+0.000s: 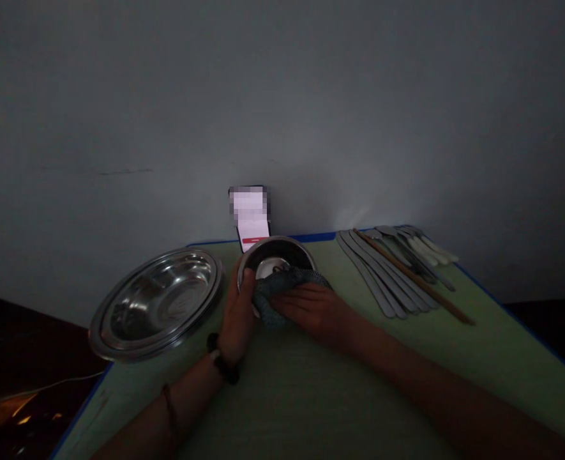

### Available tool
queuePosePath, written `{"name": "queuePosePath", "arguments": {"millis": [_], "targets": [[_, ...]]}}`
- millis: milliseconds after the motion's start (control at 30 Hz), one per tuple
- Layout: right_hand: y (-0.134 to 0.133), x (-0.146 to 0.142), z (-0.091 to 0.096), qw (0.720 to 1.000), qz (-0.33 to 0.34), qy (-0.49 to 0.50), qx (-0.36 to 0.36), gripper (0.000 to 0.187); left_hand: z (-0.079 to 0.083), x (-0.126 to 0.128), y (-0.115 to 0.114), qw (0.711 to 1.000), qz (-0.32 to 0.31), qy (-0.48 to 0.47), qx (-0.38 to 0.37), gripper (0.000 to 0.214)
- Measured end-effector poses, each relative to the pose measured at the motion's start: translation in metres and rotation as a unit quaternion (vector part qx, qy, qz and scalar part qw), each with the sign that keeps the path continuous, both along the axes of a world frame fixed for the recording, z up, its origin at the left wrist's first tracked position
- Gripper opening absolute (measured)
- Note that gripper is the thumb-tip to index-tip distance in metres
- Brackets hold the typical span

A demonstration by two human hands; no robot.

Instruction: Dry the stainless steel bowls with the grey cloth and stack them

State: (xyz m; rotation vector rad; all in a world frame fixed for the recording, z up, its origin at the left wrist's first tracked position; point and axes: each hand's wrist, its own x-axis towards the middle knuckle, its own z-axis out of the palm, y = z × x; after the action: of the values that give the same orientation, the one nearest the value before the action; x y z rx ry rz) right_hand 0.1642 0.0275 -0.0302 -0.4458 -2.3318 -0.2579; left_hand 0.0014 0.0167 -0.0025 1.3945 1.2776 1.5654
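A small metal bowl is tilted toward me over the middle of the table. My left hand grips its left side, the thumb over the rim and the fingers behind. My right hand presses a blue-grey cloth against the near right part of the bowl, and the cloth covers that part of the rim and inside. The fingers of my right hand lie together on the cloth.
Large metal basins, apparently nested, sit at the left table edge. A lit phone leans against the wall behind the bowl. On the right lie several metal utensils, a brown stick and white-handled pieces on the green table.
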Motion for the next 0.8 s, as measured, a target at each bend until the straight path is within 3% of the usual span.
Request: {"name": "queuePosePath", "arguments": {"millis": [100, 300, 467, 600, 800], "targets": [[-0.002, -0.001, 0.001, 1.000, -0.013, 0.010, -0.012, 0.028, -0.004, -0.001, -0.002, 0.999, -0.021, -0.028, -0.004, 0.043], [-0.013, -0.004, 0.004, 0.997, -0.041, 0.054, -0.040, 0.035, -0.009, 0.004, -0.015, 0.993, -0.119, -0.016, 0.010, 0.047], [-0.012, -0.006, 0.003, 0.998, -0.031, 0.028, -0.040, 0.032, -0.005, 0.002, -0.009, 0.999, -0.043, 0.031, 0.009, 0.042], [-0.010, -0.009, -0.001, 0.999, -0.023, 0.011, -0.038, 0.032, -0.003, -0.002, 0.002, 1.000, 0.006, 0.003, 0.009, 0.042], [-0.009, -0.007, 0.000, 0.998, -0.029, 0.029, -0.047, 0.033, -0.010, -0.003, -0.004, 0.995, -0.075, -0.057, -0.025, 0.044]]}}
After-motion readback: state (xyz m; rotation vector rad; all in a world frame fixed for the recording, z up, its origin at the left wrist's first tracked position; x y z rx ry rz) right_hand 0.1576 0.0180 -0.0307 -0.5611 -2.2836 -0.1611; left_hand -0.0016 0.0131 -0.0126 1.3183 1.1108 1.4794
